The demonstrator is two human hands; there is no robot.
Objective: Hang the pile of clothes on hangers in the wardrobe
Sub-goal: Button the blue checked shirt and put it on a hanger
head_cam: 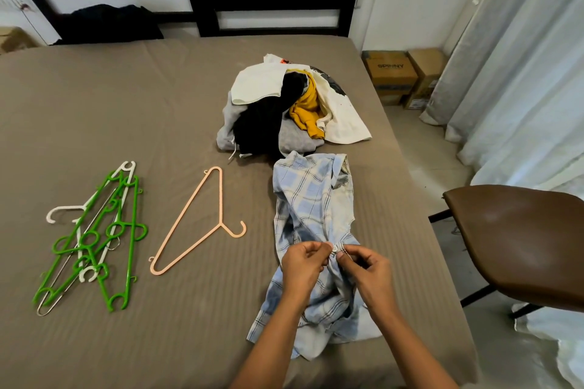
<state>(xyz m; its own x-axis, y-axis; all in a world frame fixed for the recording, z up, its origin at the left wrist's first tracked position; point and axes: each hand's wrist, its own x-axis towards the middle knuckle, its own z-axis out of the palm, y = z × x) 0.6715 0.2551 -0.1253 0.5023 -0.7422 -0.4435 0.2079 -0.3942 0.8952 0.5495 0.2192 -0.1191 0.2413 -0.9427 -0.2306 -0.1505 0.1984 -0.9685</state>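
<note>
- Shirt (313, 199), blue plaid, lies crumpled on the near right part of the bed (126, 104). Its far end just meets the pile (284, 110) of clothes behind it.
- The left hand (301, 265) has its fingers curled, pinching the shirt front beside a white button (331, 248).
- The right hand (363, 268) pinches the facing edge of cloth between thumb and forefinger.
- I cannot tell whether the button is going in or coming out. Either way, the step looks like work on the front closure before hanging.
- To do it well, keep the buttonhole edge taut with one hand and tip the button edge-on with the other. Let the rest of the cloth rest on the bed so it does not pull.
- The neck should stay open enough to take a hanger's shoulders.
- The peach hanger (189, 224) lies just left of the shirt without touching it, and is probably the one to use.
- The spare hangers (94, 240), green and white, are stacked well apart at the left.
- No wardrobe is in view.
</note>
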